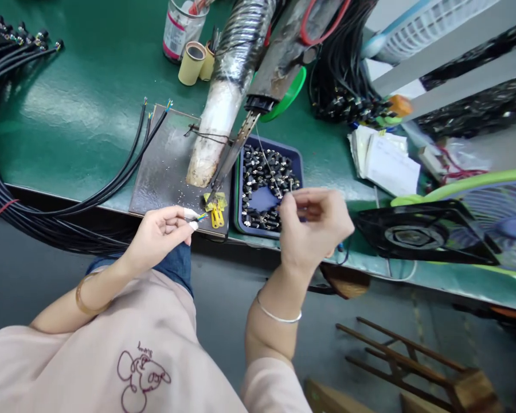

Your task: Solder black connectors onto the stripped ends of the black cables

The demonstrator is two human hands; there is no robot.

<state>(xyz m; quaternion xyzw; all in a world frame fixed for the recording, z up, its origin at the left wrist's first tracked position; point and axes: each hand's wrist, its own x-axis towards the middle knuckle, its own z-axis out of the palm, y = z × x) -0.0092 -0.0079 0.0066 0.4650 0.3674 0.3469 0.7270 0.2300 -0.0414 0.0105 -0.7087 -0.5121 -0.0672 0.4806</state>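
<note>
My left hand (165,232) pinches the end of a black cable between thumb and finger, white covers on the fingertips. Short coloured wires (203,217) stick out of the cable end towards a small yellow clip-like holder (217,214) at the front of a dark metal plate (163,163). Over the right side of a blue tray (298,154), my right hand (313,226) is closed in a pinch. A thin solder wire (264,154) runs down to its fingertips. Small black connectors (258,163) with metal pins lie in the tray. A mounted soldering iron (238,143) slants down to the holder.
A foil-wrapped duct (227,86) hangs above the plate. Black cables (47,213) are bundled at left. Behind stand a jar (178,34) and a cardboard tube (192,64). A fan (421,232) and papers (391,163) are at right. A wooden stool (413,361) lies below.
</note>
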